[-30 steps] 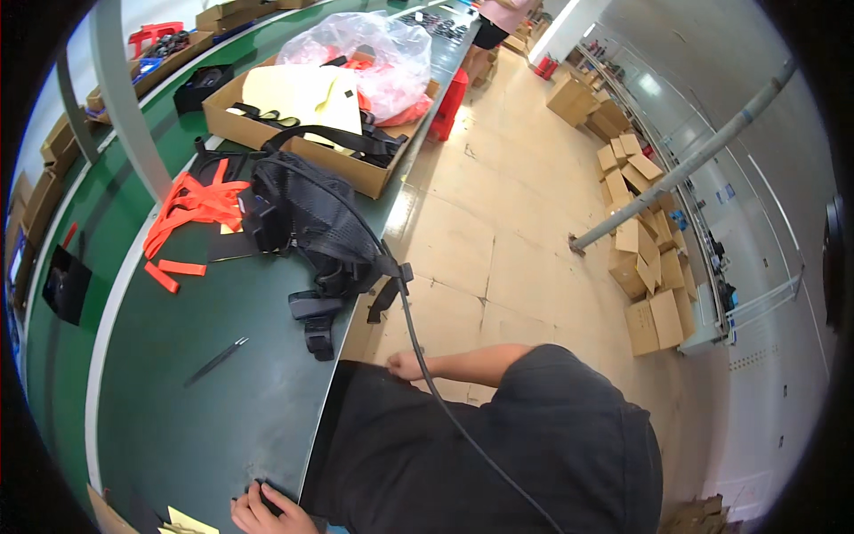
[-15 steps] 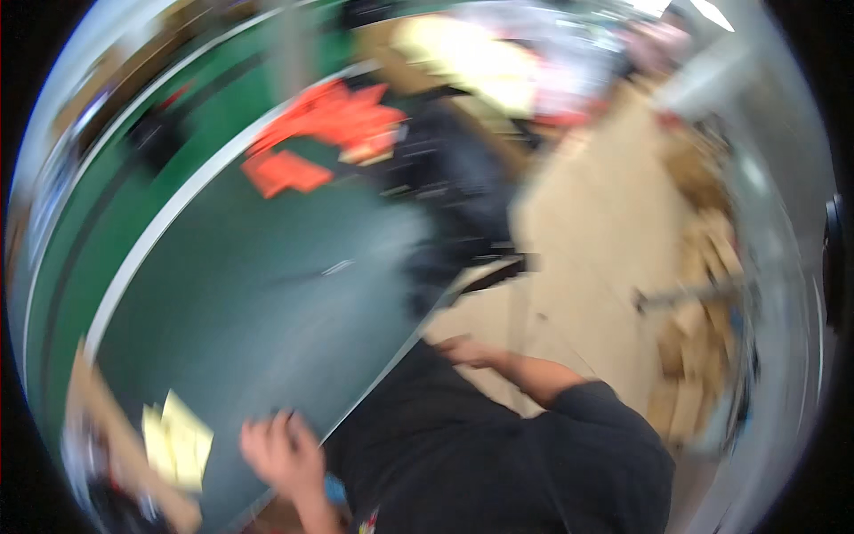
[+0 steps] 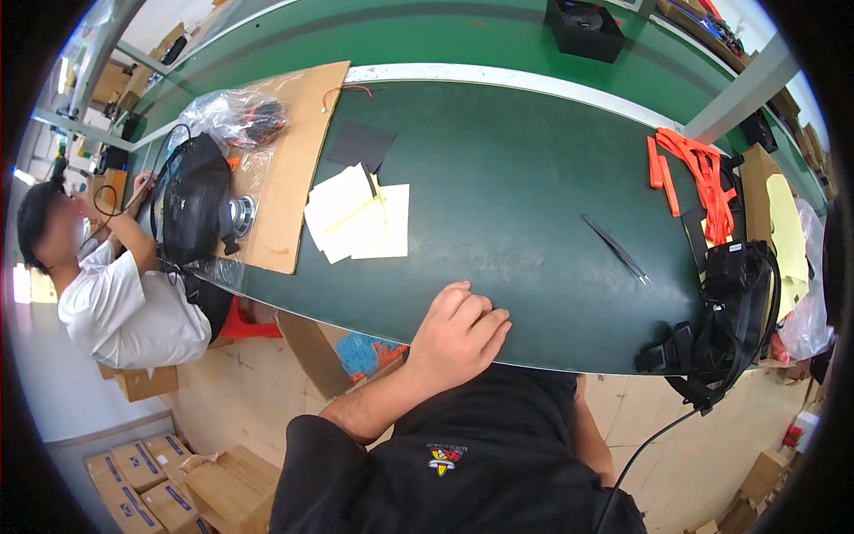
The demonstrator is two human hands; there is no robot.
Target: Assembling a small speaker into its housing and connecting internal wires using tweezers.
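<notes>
Left hand (image 3: 455,336) rests palm-down on the near edge of the dark green table (image 3: 498,196), fingers loosely together and curled, gripping nothing. Right hand hidden below the table edge behind the torso, finger state can't tell. Nearest items: stack of pale yellow paper sheets (image 3: 358,222) up-left of the hand, near but apart; black tweezers (image 3: 616,249) to its right, well apart. Orange straps (image 3: 689,173) at far right, black bag (image 3: 734,325) hanging off the right edge

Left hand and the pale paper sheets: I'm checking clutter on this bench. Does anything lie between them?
Nothing visible does. The left hand rests at the table's near edge, and only bare green tabletop separates it from the paper sheets.
</notes>
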